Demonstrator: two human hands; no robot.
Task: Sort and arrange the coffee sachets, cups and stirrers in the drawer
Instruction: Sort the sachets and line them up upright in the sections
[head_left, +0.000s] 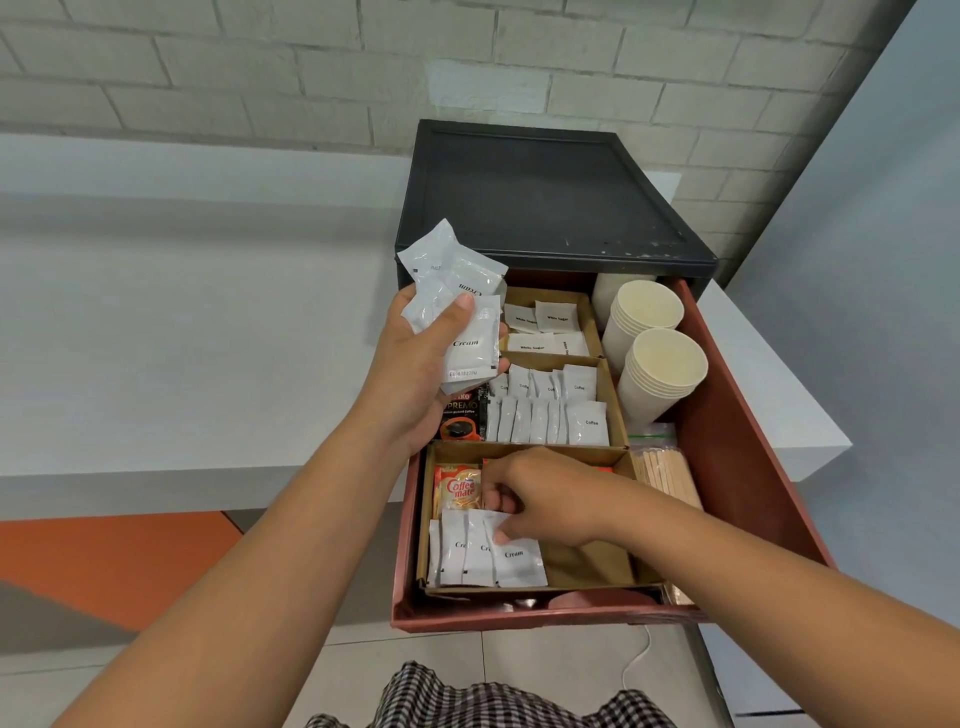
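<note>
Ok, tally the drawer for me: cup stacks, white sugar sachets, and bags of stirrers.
Paper cup stacks: 2 in plain view (a pale shape behind them may be a third)
White sugar sachets: 4 showing
Bags of stirrers: 1
Total: 7

Drawer (737, 426) stood pulled out from under a cabinet (540, 192) on a counter (208, 338).
Sugar sachets (545, 327) lay in the far compartment and coffee sachets (545, 415) in the middle one. Cream sachets (467, 556) stood at the near compartment's left, pinched by the right hand (540, 499). Cup stacks (665, 374) filled the far right corner, with stirrers (665, 473) before them. The left hand (415, 374) held loose sachets (457, 312) over the left edge.
</note>
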